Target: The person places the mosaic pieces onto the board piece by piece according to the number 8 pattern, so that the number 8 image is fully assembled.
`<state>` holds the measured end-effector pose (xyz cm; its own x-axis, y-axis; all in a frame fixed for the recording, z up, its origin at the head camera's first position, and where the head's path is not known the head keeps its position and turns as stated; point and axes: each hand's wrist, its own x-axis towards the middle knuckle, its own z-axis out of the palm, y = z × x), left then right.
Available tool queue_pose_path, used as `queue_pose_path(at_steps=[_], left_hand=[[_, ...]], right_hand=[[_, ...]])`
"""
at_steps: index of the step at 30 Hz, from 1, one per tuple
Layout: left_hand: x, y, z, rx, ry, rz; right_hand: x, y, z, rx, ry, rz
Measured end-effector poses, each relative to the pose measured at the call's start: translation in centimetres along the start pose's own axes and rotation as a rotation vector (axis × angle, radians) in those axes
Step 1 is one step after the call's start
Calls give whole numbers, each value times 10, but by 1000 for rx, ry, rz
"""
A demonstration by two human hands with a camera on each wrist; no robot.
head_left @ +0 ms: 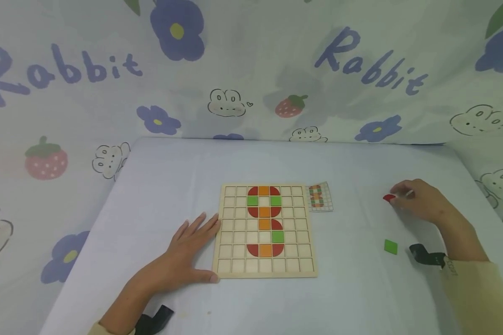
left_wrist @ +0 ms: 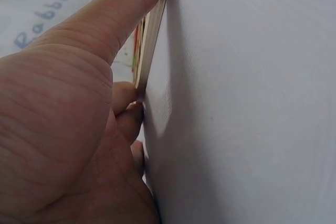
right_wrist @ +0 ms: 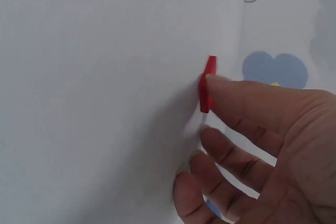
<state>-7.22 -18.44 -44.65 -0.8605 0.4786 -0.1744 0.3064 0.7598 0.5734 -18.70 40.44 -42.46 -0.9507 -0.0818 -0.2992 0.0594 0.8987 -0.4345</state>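
Note:
A square wooden grid board lies in the middle of the table, with red quarter-round, orange and green square tiles set in its central columns. My left hand rests at the board's left side, fingers spread along the edge and thumb near the lower left corner. In the left wrist view, the thumb and fingers touch the board's side edge. Off to the right, my right hand pinches a red tile. The right wrist view shows that red tile edge-on between thumb and forefinger, close over the cloth.
A small pattern card lies against the board's upper right side, its left part overlapped by the board. One loose green tile sits on the white tablecloth, below the right hand. A printed cloth hangs behind the table.

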Motion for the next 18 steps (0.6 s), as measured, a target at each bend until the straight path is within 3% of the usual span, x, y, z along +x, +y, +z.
queue_pose_path(at_steps=[8, 18], left_hand=[[2, 3, 0, -13, -2, -11], [1, 4, -1, -17, -8, -37]], right_hand=[[3, 3, -2, 40, -34, 50], [2, 17, -1, 47, -33, -10]])
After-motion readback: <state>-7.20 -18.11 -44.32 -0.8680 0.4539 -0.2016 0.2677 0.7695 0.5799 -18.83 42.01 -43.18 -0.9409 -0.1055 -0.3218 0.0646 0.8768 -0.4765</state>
